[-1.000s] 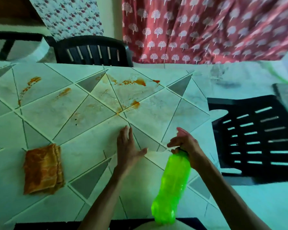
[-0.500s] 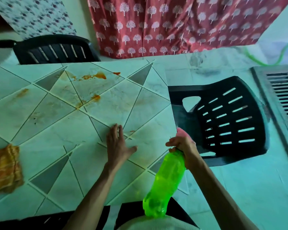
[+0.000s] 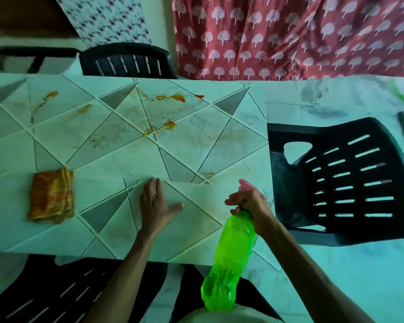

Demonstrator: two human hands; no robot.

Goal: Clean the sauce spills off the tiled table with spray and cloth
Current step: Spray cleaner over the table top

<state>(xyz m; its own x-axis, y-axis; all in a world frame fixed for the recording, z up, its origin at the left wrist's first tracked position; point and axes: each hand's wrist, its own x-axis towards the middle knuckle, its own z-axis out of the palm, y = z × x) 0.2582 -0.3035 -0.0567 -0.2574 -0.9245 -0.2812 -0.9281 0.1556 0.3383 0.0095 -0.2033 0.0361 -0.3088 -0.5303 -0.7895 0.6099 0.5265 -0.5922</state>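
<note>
Your left hand (image 3: 153, 202) lies flat, fingers straight, on the tiled table (image 3: 84, 127). Your right hand (image 3: 248, 201) grips the green spray bottle (image 3: 229, 259) neck at the near right edge. Orange cloth (image 3: 51, 195) near left; sauce spills (image 3: 170, 97) far centre.

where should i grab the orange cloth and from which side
Probably pinch the folded cloth at its right edge, coming from above with the left hand. It lies flat on the table, its stacked layers show there, and that edge is nearest the hand.
</note>
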